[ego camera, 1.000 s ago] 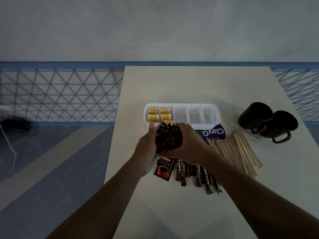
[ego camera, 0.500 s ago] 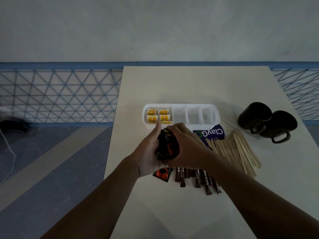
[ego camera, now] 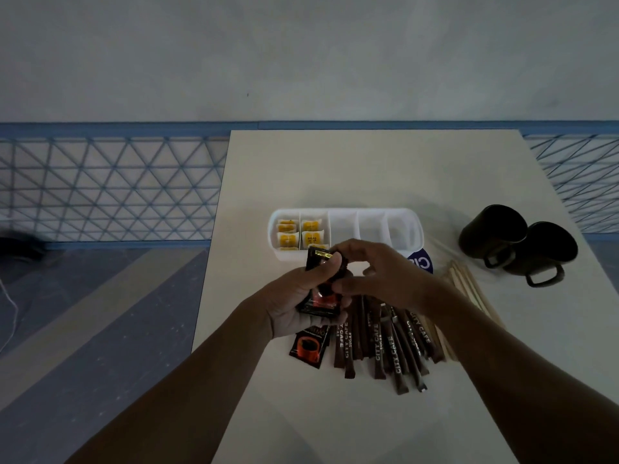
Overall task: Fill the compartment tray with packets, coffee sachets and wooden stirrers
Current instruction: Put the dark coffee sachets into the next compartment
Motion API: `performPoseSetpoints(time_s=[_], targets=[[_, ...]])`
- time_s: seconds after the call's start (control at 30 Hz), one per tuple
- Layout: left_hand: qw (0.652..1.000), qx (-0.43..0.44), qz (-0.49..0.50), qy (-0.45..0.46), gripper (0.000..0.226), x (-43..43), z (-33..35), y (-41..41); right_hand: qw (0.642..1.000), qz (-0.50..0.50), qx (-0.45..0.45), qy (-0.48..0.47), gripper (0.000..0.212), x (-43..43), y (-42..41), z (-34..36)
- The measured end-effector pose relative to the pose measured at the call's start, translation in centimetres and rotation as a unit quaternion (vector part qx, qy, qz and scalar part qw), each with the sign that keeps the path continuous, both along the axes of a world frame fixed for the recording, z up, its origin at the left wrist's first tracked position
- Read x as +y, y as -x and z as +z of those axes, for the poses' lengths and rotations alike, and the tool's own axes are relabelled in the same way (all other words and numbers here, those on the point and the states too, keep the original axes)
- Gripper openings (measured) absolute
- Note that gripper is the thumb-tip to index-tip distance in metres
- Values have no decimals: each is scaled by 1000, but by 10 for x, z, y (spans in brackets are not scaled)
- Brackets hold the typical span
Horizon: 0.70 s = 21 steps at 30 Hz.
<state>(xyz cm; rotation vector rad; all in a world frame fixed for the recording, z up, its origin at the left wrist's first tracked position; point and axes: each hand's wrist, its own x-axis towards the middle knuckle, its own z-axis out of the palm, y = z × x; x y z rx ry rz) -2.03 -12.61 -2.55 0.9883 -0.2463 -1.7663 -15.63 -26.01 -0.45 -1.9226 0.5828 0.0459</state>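
Note:
A white compartment tray [ego camera: 410,219] lies across the table's middle; its two left compartments hold yellow packets [ego camera: 311,227], the other compartments look bare. Just in front of it my left hand [ego camera: 294,298] grips a stack of black-and-orange coffee sachets [ego camera: 323,298]. My right hand [ego camera: 378,274] touches the stack's right side with its fingertips. One more coffee sachet [ego camera: 308,349] lies flat below my left hand. Brown sugar sticks [ego camera: 385,346] fan out beside it. Wooden stirrers [ego camera: 469,286] lie in a pile to the right, partly behind my right forearm.
Two dark mugs [ego camera: 516,242] lie on their sides at the table's right. A blue round label [ego camera: 422,261] shows under the tray's right end. The table's left edge [ego camera: 209,262] drops to the floor; a blue lattice barrier runs behind.
The sachet stack has shifted from between both hands into my left palm, tilted flatter. My right hand has loosened and slid to the right of the stack.

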Motion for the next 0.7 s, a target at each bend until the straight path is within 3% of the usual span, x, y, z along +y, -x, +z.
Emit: performPoseSetpoints(time_s=[0.07,0.17,0.33,0.43,0.6,0.7], targets=[[1000,-21,-7,8,54,-5,1,1,999,-37,-26,13,27,-4,-4,-1],[998,-61,-10,15,54,-13,2,2,996,-82,-33,6,17,-15,-7,-4],[965,-262,-26,-2,29,-25,3,-7,988,-142,-34,-42,18,-33,-11,-11],[934,-357,-12,-13,30,-31,1,-15,981,-182,-52,-46,16,-40,-13,-13],[900,-436,20,-20,33,-47,2,-21,969,-190,-54,-149,34,-46,-17,-20],[873,-486,38,-25,35,-57,3,-23,974,-188,-47,-114,34,-48,-22,-20]])
